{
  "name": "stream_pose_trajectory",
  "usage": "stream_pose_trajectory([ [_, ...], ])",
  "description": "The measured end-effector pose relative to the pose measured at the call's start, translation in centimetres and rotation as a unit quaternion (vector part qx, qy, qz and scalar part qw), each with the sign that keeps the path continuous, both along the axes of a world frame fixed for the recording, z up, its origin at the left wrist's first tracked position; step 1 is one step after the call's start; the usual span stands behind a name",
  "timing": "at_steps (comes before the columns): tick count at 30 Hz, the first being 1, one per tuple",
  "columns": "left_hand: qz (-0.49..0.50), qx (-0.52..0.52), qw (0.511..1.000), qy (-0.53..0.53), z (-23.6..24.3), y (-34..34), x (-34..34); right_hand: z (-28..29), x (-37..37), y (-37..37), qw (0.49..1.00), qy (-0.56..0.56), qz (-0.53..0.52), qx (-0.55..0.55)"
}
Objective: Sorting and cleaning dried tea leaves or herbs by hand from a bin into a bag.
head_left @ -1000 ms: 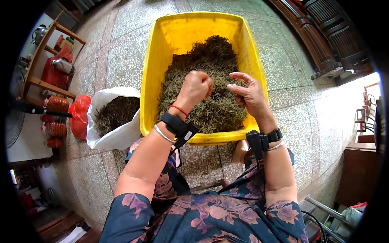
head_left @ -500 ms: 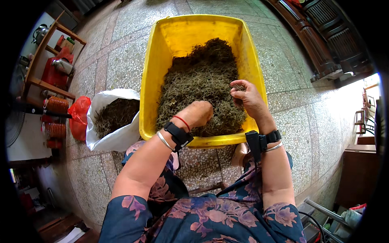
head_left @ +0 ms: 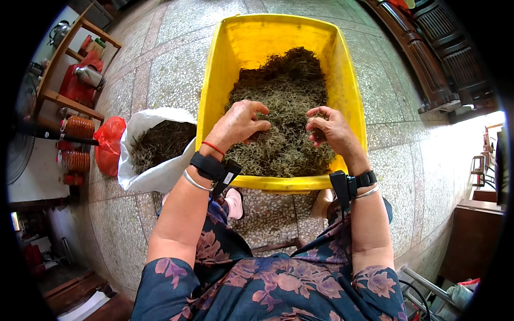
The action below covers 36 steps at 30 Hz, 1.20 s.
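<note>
A yellow plastic bin (head_left: 281,24) in front of me holds a thick heap of dry greenish-brown plant strands (head_left: 278,155). My left hand (head_left: 241,123) is over the left part of the heap, fingers curved and apart, with nothing visible between them. Opposite it on the right, my right hand (head_left: 329,128) has its fingers loosely curled and apart, close to the strands and holding nothing I can see. Beside the bin at left stands an open white sack (head_left: 128,166) with similar dark strands in it.
A red plastic bag (head_left: 108,144) lies left of the sack, near a wooden shelf (head_left: 75,104) with metal containers and red jars. A fan (head_left: 21,155) is at the far left. Dark wooden furniture (head_left: 407,56) stands top right, a wooden cabinet (head_left: 466,241) and metal frame (head_left: 428,283) lower right.
My left hand has risen from the heap's lower middle to the upper left, its fingers spreading. My right hand's fingers have loosened. The bin appears shifted rightward in view.
</note>
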<state>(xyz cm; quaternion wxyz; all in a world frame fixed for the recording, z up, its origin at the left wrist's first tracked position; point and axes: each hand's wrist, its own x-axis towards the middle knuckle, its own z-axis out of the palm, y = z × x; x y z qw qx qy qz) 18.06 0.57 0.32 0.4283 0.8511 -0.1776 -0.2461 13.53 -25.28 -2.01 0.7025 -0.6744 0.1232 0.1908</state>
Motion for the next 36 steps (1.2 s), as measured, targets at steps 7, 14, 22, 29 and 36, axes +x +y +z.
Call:
stream_pose_trajectory([
  [7,0.033,-0.033,0.999,0.014,-0.9,0.1,0.2,-0.3,0.1,1.0,0.998,-0.006,0.03,-0.052],
  [14,0.024,-0.067,0.997,0.041,-2.2,0.1,1.0,0.0,0.2,0.8,0.998,-0.004,0.037,-0.046],
  [22,0.011,-0.124,0.987,0.098,-2.0,-1.3,1.0,-0.3,-0.2,0.1,0.999,0.009,0.021,0.026],
  [29,0.041,-0.257,0.956,0.135,-2.0,-2.6,0.7,0.1,-0.7,0.7,0.996,0.033,0.026,0.078],
  [36,0.1,-0.364,0.92,0.109,-2.5,-5.4,-0.4,0.0,-1.1,1.9,0.986,0.016,0.025,0.162],
])
